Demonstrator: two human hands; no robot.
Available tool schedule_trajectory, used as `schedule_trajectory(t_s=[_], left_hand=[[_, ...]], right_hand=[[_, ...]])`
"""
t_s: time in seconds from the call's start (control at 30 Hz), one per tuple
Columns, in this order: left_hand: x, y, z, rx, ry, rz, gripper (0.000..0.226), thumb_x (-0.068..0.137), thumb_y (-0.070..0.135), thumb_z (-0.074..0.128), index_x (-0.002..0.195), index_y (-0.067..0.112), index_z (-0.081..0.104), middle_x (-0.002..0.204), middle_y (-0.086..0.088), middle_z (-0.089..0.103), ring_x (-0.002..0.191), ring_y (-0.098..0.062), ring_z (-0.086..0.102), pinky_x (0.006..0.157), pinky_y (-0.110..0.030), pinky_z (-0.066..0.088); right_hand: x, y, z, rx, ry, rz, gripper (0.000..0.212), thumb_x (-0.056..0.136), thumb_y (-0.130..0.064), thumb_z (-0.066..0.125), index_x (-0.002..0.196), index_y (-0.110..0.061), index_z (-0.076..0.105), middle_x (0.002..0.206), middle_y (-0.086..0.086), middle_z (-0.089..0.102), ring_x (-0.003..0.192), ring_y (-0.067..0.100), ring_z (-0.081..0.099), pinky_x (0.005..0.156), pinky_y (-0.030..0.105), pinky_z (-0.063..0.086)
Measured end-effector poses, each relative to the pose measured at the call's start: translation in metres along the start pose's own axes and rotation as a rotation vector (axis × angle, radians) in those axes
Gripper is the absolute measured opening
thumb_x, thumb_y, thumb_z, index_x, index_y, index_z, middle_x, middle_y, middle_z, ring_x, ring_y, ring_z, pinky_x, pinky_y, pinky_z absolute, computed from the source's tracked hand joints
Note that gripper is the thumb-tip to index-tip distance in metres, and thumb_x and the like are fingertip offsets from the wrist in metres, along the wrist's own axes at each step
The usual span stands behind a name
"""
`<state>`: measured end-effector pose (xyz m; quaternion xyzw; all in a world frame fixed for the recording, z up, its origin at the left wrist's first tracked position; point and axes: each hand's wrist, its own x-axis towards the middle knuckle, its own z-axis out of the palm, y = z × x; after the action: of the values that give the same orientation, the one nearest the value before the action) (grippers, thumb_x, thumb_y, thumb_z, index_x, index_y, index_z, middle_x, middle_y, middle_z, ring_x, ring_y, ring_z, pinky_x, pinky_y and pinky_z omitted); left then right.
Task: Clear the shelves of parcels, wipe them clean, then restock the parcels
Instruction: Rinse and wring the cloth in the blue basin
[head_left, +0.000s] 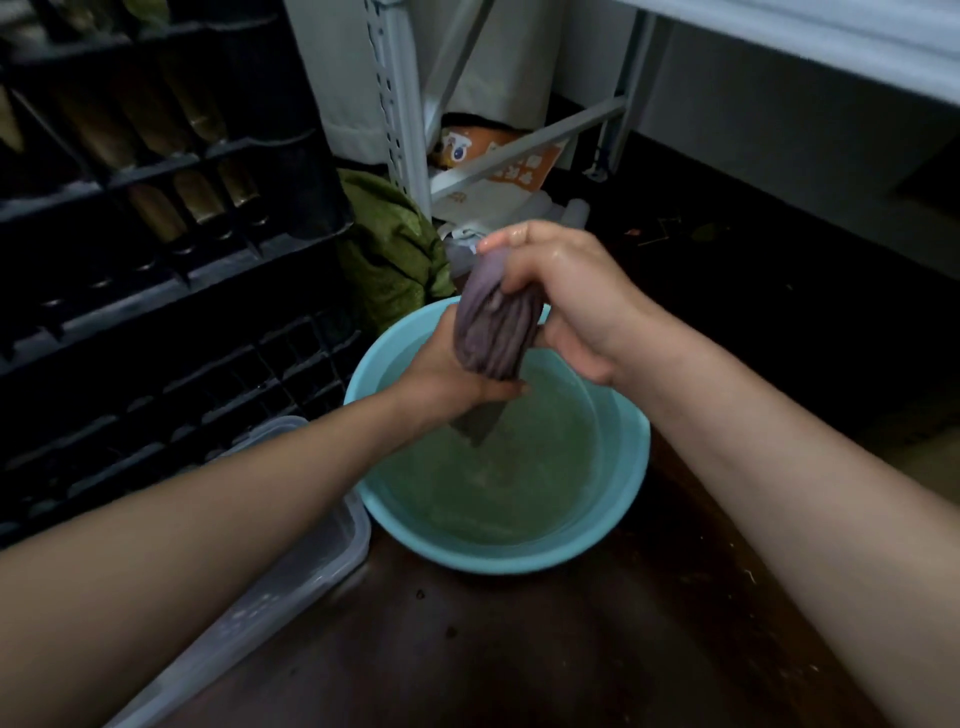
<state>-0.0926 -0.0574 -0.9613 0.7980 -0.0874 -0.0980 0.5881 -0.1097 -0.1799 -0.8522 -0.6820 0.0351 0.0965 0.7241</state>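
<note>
Wringing is what I am seeing at the centre of the frame: the purple cloth (493, 332), bunched into a rope, is hanging over the blue basin (631, 467) of cloudy water. My right hand (561, 291) is clamping its top, my left hand (452, 374) is squeezing its lower part. I judge it soft, waterlogged and slippery, so gripping both ends and twisting suits it.

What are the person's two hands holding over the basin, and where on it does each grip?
A twisted purple cloth: the right hand grips its upper end, the left hand its lower part.
</note>
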Motion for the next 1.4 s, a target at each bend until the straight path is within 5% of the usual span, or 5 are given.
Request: schedule_trajectory(t_s=[0.33, 0.57, 0.83, 1.1, 1.4], left_hand=[[-0.009, 0.038, -0.003, -0.344, 0.254, -0.087, 0.033, 0.075, -0.018, 0.047, 0.085, 0.012, 0.057, 0.055, -0.007, 0.054, 0.035, -0.016, 0.043, 0.038, -0.023, 0.035], [-0.015, 0.048, 0.011, -0.334, 0.221, -0.058, 0.027, 0.072, -0.006, 0.043, 0.081, 0.017, 0.053, 0.077, -0.003, 0.058, 0.076, -0.016, 0.056, 0.065, -0.025, 0.047], [-0.014, 0.016, 0.005, 0.369, 0.041, -0.381, 0.053, 0.089, 0.038, 0.053, 0.137, 0.022, 0.038, 0.136, -0.011, 0.038, 0.132, -0.033, 0.035, 0.11, -0.042, 0.031], [-0.023, 0.01, -0.022, -0.819, -0.187, -0.722, 0.043, 0.09, 0.027, 0.044, 0.129, 0.01, 0.053, 0.127, -0.023, 0.056, 0.104, -0.041, 0.062, 0.08, -0.055, 0.055], [-0.004, 0.01, 0.014, -0.551, 0.151, -0.59, 0.037, 0.101, 0.037, 0.04, 0.097, 0.013, 0.068, 0.101, -0.011, 0.07, 0.09, -0.023, 0.069, 0.073, -0.029, 0.054]], right_hand=[[0.012, 0.046, -0.026, 0.319, 0.137, 0.559, 0.037, 0.101, -0.04, 0.04, 0.083, -0.017, 0.062, 0.066, 0.004, 0.07, 0.069, 0.017, 0.062, 0.059, 0.025, 0.054], [0.009, 0.102, -0.003, 0.465, 0.077, 0.744, 0.057, 0.093, -0.059, 0.045, 0.124, -0.012, 0.059, 0.125, 0.02, 0.056, 0.109, 0.04, 0.057, 0.082, 0.055, 0.053], [0.023, 0.095, 0.001, 0.77, 0.117, 0.496, 0.059, 0.098, -0.054, 0.044, 0.119, -0.002, 0.064, 0.109, 0.021, 0.07, 0.092, 0.032, 0.068, 0.084, 0.047, 0.052], [0.016, 0.115, 0.0, -0.093, 0.38, -0.094, 0.031, 0.087, -0.023, 0.074, 0.116, -0.023, 0.065, 0.111, 0.0, 0.069, 0.1, 0.01, 0.066, 0.089, 0.028, 0.052], [0.011, 0.109, 0.025, -0.282, 0.536, -0.364, 0.042, 0.092, -0.034, 0.065, 0.063, -0.022, 0.037, 0.071, 0.002, 0.047, 0.064, 0.015, 0.047, 0.065, 0.03, 0.038]])
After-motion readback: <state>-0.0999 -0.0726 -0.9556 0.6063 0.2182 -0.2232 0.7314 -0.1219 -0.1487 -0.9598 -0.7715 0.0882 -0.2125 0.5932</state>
